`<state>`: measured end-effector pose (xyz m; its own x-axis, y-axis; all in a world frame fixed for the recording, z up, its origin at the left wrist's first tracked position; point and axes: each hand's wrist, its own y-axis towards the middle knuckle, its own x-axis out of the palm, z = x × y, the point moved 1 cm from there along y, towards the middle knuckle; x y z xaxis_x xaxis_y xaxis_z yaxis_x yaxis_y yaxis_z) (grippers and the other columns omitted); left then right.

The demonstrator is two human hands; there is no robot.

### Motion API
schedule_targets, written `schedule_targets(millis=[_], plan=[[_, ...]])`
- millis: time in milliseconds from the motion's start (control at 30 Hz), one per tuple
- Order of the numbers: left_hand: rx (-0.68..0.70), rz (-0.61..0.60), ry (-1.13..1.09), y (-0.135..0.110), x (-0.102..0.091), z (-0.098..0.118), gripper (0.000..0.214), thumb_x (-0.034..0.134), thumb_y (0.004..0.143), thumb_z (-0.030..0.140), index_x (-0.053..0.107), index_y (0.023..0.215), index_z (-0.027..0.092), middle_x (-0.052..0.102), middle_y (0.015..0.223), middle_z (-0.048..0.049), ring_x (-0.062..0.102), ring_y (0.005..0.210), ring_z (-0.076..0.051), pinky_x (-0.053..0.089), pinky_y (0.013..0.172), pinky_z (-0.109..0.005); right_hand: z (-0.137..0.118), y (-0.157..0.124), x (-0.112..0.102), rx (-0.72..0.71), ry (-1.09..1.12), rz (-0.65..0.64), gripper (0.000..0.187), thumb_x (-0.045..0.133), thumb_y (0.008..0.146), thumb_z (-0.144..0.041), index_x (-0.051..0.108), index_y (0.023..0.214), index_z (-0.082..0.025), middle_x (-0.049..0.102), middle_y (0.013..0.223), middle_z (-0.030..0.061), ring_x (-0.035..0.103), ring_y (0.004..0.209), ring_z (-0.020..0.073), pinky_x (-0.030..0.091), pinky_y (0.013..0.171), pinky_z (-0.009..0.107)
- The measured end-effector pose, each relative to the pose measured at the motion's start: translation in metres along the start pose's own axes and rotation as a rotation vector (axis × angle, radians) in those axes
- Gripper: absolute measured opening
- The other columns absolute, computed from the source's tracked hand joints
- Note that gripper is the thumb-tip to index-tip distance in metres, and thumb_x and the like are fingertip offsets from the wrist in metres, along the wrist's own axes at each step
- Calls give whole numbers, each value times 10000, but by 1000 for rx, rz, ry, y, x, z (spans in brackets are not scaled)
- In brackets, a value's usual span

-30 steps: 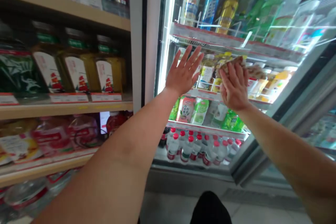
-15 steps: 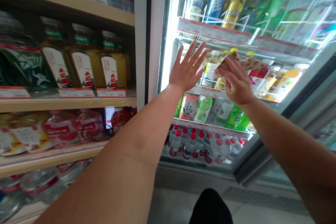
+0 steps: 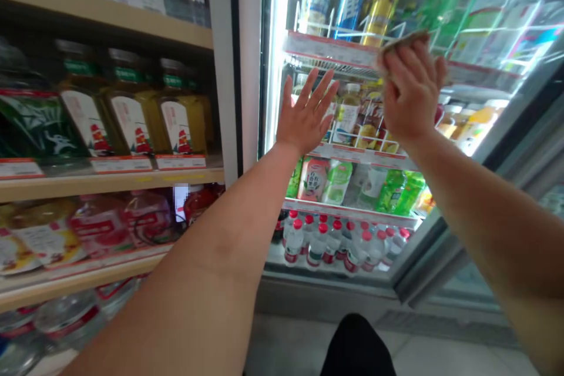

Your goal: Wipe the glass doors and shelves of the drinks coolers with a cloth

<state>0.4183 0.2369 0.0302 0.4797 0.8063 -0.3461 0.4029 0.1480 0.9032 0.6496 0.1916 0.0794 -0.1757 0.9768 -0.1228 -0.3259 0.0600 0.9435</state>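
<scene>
My left hand (image 3: 306, 111) is spread flat, fingers apart, against the glass door of a drinks refrigerator (image 3: 484, 59), and it holds nothing. My right hand (image 3: 412, 88) presses a folded tan cloth (image 3: 400, 44) to the same glass, higher up and further right. Only the cloth's upper edge shows above my fingers. Behind the glass, a wire shelf of cans (image 3: 350, 3) stands above my hands, and bottled drinks sit behind them.
To the left stands a wooden store shelf (image 3: 110, 185) with yellow bottles (image 3: 132, 123) above red-labelled packs. Rows of red-capped water bottles (image 3: 326, 244) fill the refrigerator's lowest shelf. Below lies a tiled floor (image 3: 440, 352), with a dark shape (image 3: 356, 349) at the bottom edge.
My right hand has slid up and to the right over the glass with the cloth. My left hand stays flat in nearly the same spot.
</scene>
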Motion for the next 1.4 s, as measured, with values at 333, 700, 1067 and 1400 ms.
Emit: schedule_targets(millis=[333, 700, 1067, 1400], plan=[[27, 24, 24, -1, 3, -3, 645, 346, 1077, 311, 216, 1702, 213, 165, 1758, -35, -26, 1636, -244, -206, 1281, -551, -7, -11, -3, -86, 69, -178, 495, 326, 1108, -363, 479, 1578, -342, 484, 1614, -13, 363, 1558, 283, 311, 1299, 571], [2, 12, -5, 0, 1, -1, 638, 370, 1071, 310, 254, 1692, 219, 202, 1749, -42, 32, 1638, -246, -224, 1277, -522, -16, -11, -1, -82, 165, -213, 522, 340, 1084, -328, 476, 1587, -353, 467, 1627, 2, 314, 1590, 297, 269, 1321, 599], [5, -8, 0, 0, -1, -1, 658, 368, 1053, 303, 247, 1694, 217, 184, 1751, -40, 16, 1638, -254, -199, 1289, -545, -36, -12, 3, -144, 120, -261, 529, 339, 1077, -313, 464, 1587, -366, 500, 1602, -25, 344, 1577, 274, 259, 1320, 607], [-10, -36, -32, 1, -4, 0, 666, 346, 1050, 306, 232, 1699, 211, 150, 1754, -27, 6, 1639, -259, -167, 1305, -570, -39, -9, 5, -58, 102, -214, 549, 295, 1084, -339, 412, 1621, -343, 468, 1625, -13, 338, 1576, 292, 261, 1310, 627]])
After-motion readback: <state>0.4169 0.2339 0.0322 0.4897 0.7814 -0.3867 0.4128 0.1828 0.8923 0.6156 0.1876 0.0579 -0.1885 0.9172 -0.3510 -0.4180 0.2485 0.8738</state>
